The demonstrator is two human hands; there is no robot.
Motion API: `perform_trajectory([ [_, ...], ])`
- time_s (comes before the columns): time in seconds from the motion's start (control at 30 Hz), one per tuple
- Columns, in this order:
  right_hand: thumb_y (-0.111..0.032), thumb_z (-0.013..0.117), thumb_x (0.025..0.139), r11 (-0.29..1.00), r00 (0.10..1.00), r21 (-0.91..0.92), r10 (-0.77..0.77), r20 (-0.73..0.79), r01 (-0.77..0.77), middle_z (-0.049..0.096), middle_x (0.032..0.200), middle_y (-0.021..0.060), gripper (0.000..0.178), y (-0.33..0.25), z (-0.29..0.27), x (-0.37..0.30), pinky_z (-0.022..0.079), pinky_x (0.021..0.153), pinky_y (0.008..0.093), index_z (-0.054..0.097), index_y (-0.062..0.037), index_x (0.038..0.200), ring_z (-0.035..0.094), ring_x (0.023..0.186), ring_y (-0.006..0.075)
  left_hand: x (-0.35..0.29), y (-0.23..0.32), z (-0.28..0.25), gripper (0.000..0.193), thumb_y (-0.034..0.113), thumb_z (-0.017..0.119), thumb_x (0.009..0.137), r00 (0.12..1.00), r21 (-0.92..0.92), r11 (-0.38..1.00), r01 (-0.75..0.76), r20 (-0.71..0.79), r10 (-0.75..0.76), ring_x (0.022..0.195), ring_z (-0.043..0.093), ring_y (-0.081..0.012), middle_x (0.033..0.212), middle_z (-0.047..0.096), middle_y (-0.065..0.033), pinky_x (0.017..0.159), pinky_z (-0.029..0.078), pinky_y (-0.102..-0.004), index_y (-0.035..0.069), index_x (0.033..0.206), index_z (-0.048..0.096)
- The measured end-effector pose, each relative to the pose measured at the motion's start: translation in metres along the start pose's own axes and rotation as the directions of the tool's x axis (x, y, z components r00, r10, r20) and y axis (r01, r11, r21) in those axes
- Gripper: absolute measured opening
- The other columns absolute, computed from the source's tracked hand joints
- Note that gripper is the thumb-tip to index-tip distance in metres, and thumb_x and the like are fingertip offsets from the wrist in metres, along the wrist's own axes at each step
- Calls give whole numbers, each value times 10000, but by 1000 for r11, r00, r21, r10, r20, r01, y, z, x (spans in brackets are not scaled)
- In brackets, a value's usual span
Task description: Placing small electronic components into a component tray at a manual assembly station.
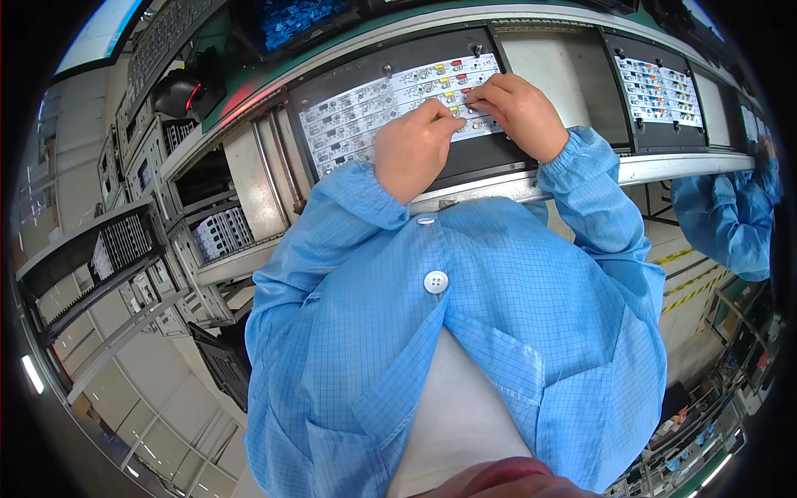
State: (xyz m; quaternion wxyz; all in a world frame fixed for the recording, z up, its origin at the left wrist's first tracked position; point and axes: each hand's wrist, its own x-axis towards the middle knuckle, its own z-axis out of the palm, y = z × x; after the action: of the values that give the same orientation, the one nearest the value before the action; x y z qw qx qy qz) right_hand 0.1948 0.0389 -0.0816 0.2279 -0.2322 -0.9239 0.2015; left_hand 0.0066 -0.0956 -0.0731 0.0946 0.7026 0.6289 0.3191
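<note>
Smock (pixel 498 266) nearest, your left hand (pixel 415 149) and right hand (pixel 521 114) pinch near-closed, contents unclear, over likely stiff, fragile circuit boards (pixel 357 116); hold edges.

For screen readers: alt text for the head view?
A person's bare left hand and right hand reach over a white circuit-board panel in a black frame, near yellow parts and red parts. Another framed panel lies farther right.

White circuit boards (pixel 353 114) with yellow and red parts (pixel 457 65); flat in a black carrier (pixel 473 161)
</note>
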Motion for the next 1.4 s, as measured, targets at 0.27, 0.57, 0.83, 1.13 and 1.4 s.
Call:
perform_trajectory([
  [0.27,-119,751,928,999,1000,37,13,-3,-13,718,958,94,176,4,-7,16,577,763,375,743,-74,1098,695,877,266,17,-3,-21,295,124,795,857,1000,-170,985,-4,25,9,885,676,-263,1017,646,-51,742,555,-384,181,1146,793],
  [0.57,22,541,1060,309,833,884,533,145,-351,595,1459,153,286,-15,-21,2,420,1219,373,585,11,1342,570,1375,268,-8,113,-227,163,294,613,1042,941,-974,31,-223,-207,267,957,541,-155,1041,607,98,836,416,-400,375,1120,732],
  [0.83,-266,494,1147,326,746,828,648,155,-456,671,1409,111,392,-25,-11,14,501,778,204,587,-41,1455,656,936,67,-8,113,-225,172,290,632,1028,885,-965,-3,-262,-241,397,966,543,-152,1048,614,103,854,403,-399,411,1113,720],
  [1.13,-326,583,1117,276,652,851,751,99,-446,614,1106,-58,398,-47,32,22,364,660,151,647,-58,1404,474,812,10,-34,79,-230,165,410,627,1018,873,-946,-84,-312,-321,369,956,552,-191,1051,606,27,850,416,-391,321,1081,752],
  [1.4,-331,526,1141,19,700,947,679,223,-319,500,955,-62,448,-8,-22,-1,329,616,172,559,-7,1448,419,771,10,0,131,-184,492,605,608,1010,866,-887,-222,-404,-449,219,935,566,-254,1051,588,-98,834,445,-379,156,1033,808],
])
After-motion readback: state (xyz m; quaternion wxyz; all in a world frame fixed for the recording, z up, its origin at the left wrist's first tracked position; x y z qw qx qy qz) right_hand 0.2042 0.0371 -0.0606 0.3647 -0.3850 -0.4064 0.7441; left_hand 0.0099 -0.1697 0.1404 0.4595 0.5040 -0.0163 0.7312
